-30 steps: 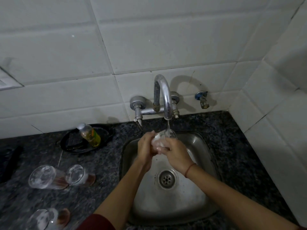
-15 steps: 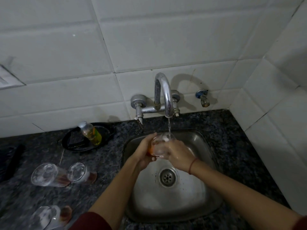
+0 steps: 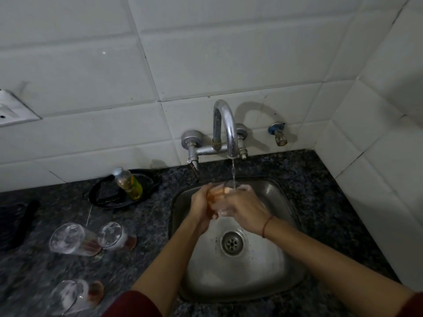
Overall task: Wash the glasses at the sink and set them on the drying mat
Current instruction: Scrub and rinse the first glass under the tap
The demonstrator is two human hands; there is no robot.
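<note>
Over the steel sink (image 3: 270, 287) both hands hold one clear glass (image 3: 217, 197) with an orange-brown tint under the running water. My left hand (image 3: 201, 208) grips its left side. My right hand (image 3: 245, 210) wraps round it from the right, and most of the glass is hidden by fingers. Water falls from the chrome tap (image 3: 225, 126) onto the hands. Three more glasses lie on their sides on the dark counter at the left: one (image 3: 71, 240), a second (image 3: 115, 235) and a third (image 3: 75, 296).
A black dish (image 3: 103, 195) behind the glasses holds a small bottle of yellow-green liquid (image 3: 129, 184). A dark object (image 3: 16, 223) lies at the far left. White tiled walls close the back and right. A small valve (image 3: 278, 133) sticks out right of the tap.
The hands have turned the glass under the stream, and the soap foam seen a second ago is gone. The view has shifted slightly.
</note>
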